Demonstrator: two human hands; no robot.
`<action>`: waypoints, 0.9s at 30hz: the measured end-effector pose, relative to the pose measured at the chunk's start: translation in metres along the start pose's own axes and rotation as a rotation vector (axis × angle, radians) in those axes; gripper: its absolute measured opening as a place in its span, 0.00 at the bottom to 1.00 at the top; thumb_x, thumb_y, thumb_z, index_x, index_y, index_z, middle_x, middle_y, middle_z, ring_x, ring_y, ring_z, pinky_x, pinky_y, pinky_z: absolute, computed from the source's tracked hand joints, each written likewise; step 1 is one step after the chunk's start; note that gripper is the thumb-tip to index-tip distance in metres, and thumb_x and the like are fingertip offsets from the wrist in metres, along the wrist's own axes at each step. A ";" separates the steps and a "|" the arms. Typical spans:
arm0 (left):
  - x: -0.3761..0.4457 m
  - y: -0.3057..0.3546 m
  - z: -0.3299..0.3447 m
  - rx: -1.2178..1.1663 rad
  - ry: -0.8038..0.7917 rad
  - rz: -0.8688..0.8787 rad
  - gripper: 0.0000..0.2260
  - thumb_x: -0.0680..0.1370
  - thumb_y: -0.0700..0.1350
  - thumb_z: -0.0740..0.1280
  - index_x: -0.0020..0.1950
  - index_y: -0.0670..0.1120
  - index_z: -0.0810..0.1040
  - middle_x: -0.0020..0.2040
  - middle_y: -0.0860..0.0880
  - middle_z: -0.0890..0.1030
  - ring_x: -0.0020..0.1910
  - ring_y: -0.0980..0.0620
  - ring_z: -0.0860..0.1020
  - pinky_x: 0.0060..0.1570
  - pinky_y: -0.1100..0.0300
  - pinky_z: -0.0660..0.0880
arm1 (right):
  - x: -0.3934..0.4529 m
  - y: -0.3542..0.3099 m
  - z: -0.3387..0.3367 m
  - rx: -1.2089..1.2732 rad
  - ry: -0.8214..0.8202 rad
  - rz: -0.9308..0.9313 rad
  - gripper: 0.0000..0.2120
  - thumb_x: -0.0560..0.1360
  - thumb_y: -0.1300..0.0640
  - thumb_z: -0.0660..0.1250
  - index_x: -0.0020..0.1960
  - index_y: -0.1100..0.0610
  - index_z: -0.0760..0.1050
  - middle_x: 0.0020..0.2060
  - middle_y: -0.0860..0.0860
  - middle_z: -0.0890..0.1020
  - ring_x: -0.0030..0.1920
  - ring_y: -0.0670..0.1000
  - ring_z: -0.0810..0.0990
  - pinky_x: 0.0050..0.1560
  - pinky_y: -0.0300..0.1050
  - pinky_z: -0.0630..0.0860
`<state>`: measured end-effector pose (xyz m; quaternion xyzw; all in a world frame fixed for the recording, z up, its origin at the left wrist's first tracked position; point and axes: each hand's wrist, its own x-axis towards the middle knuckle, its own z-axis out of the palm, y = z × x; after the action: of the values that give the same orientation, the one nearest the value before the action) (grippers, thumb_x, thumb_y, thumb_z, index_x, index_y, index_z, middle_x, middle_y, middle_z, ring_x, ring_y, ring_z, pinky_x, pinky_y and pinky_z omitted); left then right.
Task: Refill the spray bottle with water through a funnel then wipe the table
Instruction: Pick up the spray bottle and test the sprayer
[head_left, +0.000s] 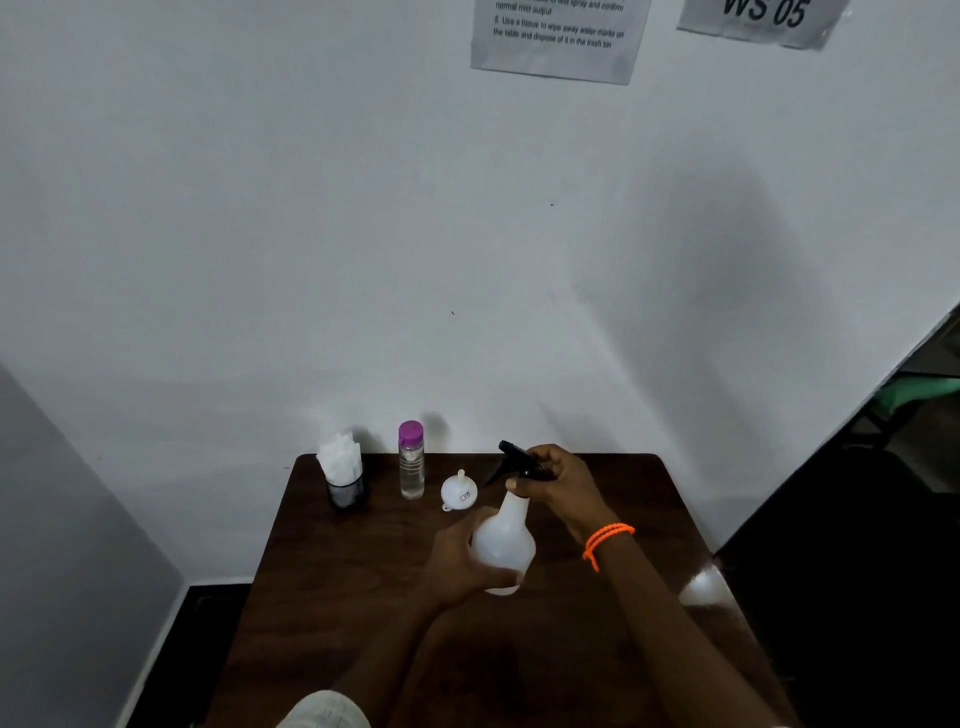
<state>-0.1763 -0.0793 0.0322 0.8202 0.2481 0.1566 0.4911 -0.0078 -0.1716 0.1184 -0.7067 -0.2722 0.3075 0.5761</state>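
Spray bottle (503, 545) mid-bench, my left hand (462, 558) wrapped round its body, right hand (558, 480) gripping the black sprayer head (514, 460); twist carelessly and I could knock the funnel (458, 491) at ten o'clock.

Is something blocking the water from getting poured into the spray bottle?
Yes. The black spray head sits on the spray bottle, gripped by the right hand. The funnel lies on the table.

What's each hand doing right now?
Left hand: grips the spray bottle body.
Right hand: grips the black spray head.
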 end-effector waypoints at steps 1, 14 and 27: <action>0.000 0.000 0.000 0.001 0.002 0.001 0.36 0.58 0.58 0.84 0.64 0.59 0.76 0.56 0.61 0.81 0.56 0.66 0.78 0.53 0.68 0.77 | 0.000 0.000 0.000 0.028 -0.010 0.007 0.21 0.65 0.69 0.80 0.55 0.59 0.80 0.49 0.56 0.86 0.53 0.58 0.85 0.54 0.52 0.83; -0.001 -0.002 -0.006 -0.016 0.039 -0.063 0.37 0.59 0.53 0.84 0.62 0.61 0.69 0.53 0.65 0.76 0.55 0.70 0.74 0.48 0.79 0.71 | -0.007 -0.004 0.007 0.166 0.166 0.119 0.15 0.78 0.47 0.70 0.60 0.54 0.76 0.57 0.57 0.83 0.56 0.57 0.84 0.57 0.57 0.81; 0.002 0.005 -0.002 -0.002 0.047 -0.059 0.35 0.59 0.56 0.83 0.59 0.66 0.69 0.54 0.64 0.77 0.56 0.66 0.76 0.50 0.71 0.75 | -0.001 -0.008 -0.004 -0.014 0.097 -0.003 0.20 0.70 0.75 0.67 0.57 0.59 0.81 0.42 0.54 0.84 0.38 0.49 0.79 0.35 0.37 0.76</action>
<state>-0.1742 -0.0787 0.0373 0.8080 0.2835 0.1615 0.4906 -0.0054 -0.1738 0.1270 -0.7243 -0.2471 0.2701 0.5843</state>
